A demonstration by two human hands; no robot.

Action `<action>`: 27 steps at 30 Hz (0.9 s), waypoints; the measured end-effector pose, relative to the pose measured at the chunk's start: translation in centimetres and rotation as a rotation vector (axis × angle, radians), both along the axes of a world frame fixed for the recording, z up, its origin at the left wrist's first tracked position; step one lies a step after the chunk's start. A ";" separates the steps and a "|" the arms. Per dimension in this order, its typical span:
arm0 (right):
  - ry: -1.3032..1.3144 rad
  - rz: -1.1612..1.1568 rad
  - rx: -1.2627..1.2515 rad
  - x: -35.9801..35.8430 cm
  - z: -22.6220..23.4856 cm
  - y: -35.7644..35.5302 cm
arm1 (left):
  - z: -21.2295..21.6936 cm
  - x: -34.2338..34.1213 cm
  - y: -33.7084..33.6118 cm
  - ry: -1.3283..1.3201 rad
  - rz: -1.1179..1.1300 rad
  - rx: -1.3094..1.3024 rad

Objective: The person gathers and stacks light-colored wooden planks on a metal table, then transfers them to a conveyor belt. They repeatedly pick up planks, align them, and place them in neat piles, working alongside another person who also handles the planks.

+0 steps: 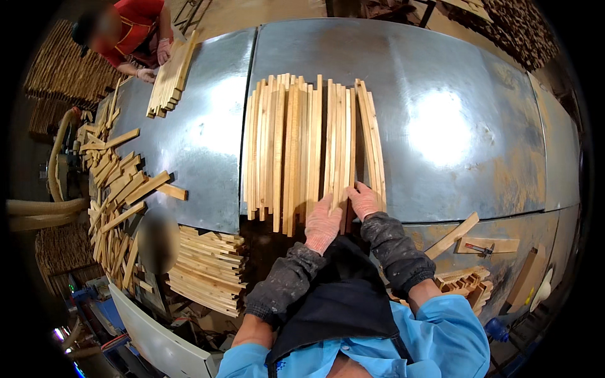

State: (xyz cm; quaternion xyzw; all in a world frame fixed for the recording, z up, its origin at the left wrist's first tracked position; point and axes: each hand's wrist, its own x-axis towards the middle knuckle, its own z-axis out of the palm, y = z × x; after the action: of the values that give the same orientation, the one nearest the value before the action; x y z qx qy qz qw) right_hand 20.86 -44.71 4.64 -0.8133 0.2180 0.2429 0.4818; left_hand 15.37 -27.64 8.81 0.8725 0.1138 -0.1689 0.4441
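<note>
Fingers of both gloved hands press pale, long wooden slats (302, 145) flat.

I see a woodworking workshop: a big table (441, 126) covered with metal sheet, many rows of cut wooden slats (302, 145), stacks of slats (208, 268) beside it, and another worker (135, 34) sorting wood.

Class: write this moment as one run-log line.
left hand: on near ends of wooden slats | right hand: on slat ends | surface: metal table | co-worker: far left
</note>
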 end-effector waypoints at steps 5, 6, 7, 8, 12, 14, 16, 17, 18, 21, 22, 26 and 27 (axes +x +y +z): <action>0.008 -0.115 0.046 -1.4 -2.8 -0.3 | 3.1 2.5 6.5 -0.193 0.091 0.344; 0.006 -0.139 0.042 -1.4 -2.9 -0.2 | 3.6 3.6 7.6 -0.177 0.083 0.463; 0.008 -0.161 0.038 -1.5 -2.8 0.1 | 3.7 4.5 8.5 -0.157 0.076 0.581; 0.010 -0.182 0.035 -1.5 -2.7 0.3 | 3.4 5.1 9.3 -0.038 0.085 0.539; -0.082 0.154 -0.595 -1.8 -2.4 0.8 | 2.9 8.2 10.7 0.367 0.030 0.445; -0.290 0.088 -0.624 -3.2 -2.4 0.5 | 0.2 7.8 11.3 0.308 0.024 0.443; -0.467 0.037 -0.618 -4.7 -0.4 0.4 | -1.7 7.7 11.8 0.263 -0.049 0.429; -0.300 0.075 -0.608 -4.9 2.3 1.2 | -2.2 7.6 12.1 0.241 -0.086 0.424; -0.372 0.054 -0.621 -5.6 2.7 2.0 | -2.7 7.3 12.2 0.219 -0.108 0.424; -0.554 -0.016 -0.567 -7.3 2.8 5.1 | -2.5 6.4 12.2 0.115 -0.117 0.397; -0.492 0.015 -0.550 -7.0 2.9 6.7 | -2.6 6.0 12.3 0.075 -0.106 0.382; -0.461 0.343 -0.558 -3.2 2.5 13.2 | -2.7 5.1 12.9 0.030 -0.042 0.221; -0.274 0.254 -0.543 -1.9 3.5 15.7 | -2.7 4.8 13.1 0.032 -0.026 0.157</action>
State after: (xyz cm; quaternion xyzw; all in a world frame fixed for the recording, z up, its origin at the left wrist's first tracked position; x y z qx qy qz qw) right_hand 18.98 -29.04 8.12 -0.9577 0.1050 0.1226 0.2382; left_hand 20.21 -14.54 6.12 0.9032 0.1226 -0.1793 0.3702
